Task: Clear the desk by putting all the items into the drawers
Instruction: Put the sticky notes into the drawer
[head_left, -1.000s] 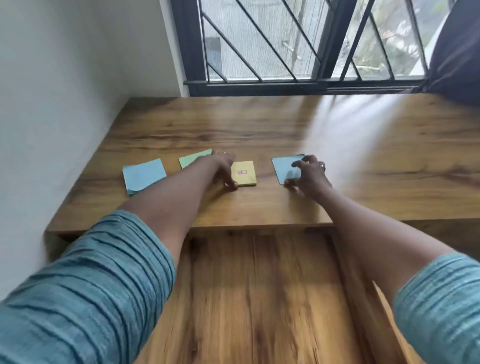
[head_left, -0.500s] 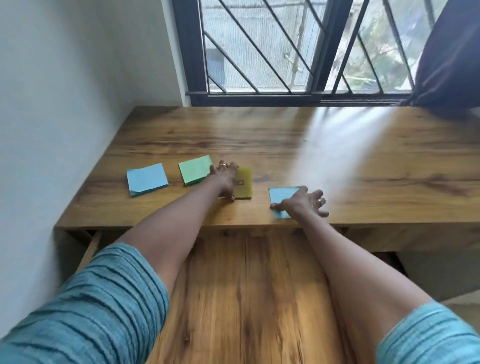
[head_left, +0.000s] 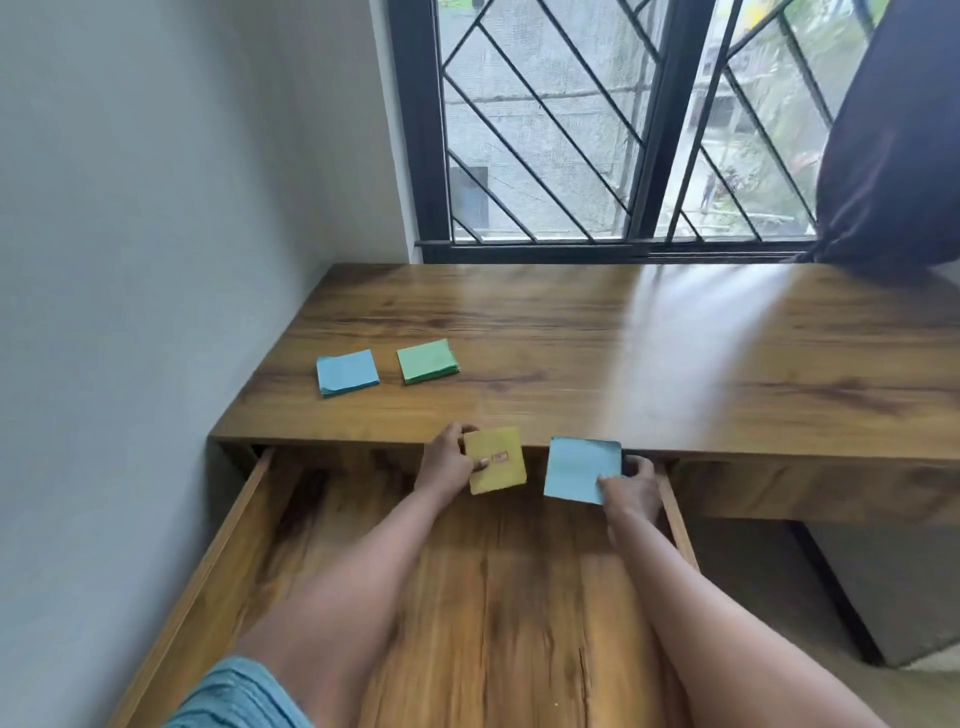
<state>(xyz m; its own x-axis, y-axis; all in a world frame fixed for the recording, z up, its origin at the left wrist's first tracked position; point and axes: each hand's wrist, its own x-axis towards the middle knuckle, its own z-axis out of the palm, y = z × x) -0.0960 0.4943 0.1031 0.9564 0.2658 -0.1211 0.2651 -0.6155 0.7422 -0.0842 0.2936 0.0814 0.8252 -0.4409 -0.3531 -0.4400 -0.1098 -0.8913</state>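
left hand (head_left: 447, 463) pinches yellow pad (head_left: 494, 460) | right hand (head_left: 632, 480) pinches blue pad (head_left: 579, 468) | both pads just off surface (head_left: 623, 364) front edge, open drawer (head_left: 493, 597) floor straight below | likely next: lower, release | green pad (head_left: 427, 360), far blue pad (head_left: 347, 371) near surface left edge, nearer left hand

Left hand (head_left: 445, 462) holds a yellow pad (head_left: 494, 460), right hand (head_left: 632, 480) a blue pad (head_left: 581, 470), above the open drawer (head_left: 467, 597) (two pads on the tabletop (head_left: 623, 364)).
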